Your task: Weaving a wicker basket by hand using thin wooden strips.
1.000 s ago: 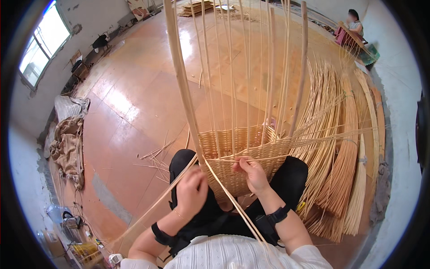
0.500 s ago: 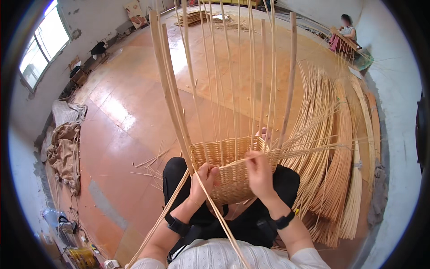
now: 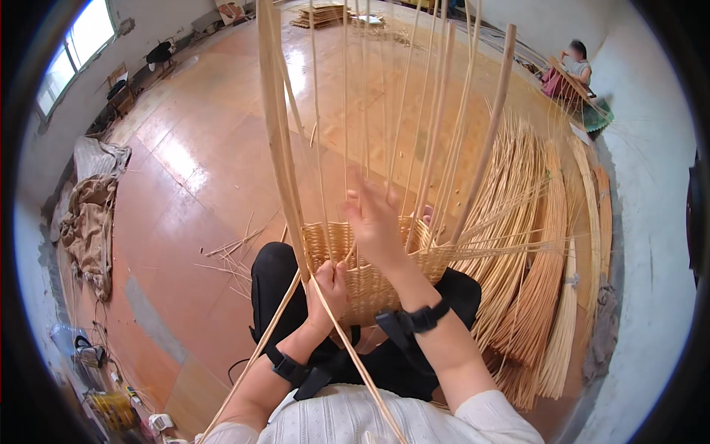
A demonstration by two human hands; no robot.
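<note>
A half-woven wicker basket (image 3: 370, 296) rests between my knees, its long upright stakes rising from the wall. My left hand (image 3: 329, 292) is closed on the left part of its near rim, thumb and fingers pinching the top weave. Over the basket's opening, among the stakes, my right hand (image 3: 373, 218) is raised. Its fingers are smeared by motion, so I cannot tell whether a strand is in them. Thick pale stakes (image 3: 277, 140) stand at the left corner, and a thick stake (image 3: 488, 133) leans at the right. Two long strands (image 3: 355, 359) run from the left corner towards me.
Large bundles of wicker rods (image 3: 543, 296) lie on the floor to my right, with loose strands reaching the basket. Cut offcuts (image 3: 233, 248) are scattered on the left. Crumpled cloth (image 3: 89, 229) lies by the left wall. Another person (image 3: 573, 70) sits at the far right.
My right hand has lifted off the near rim and moved left and away from me, over the basket's opening. My left hand stays at the rim. The whole view has shifted slightly.
</note>
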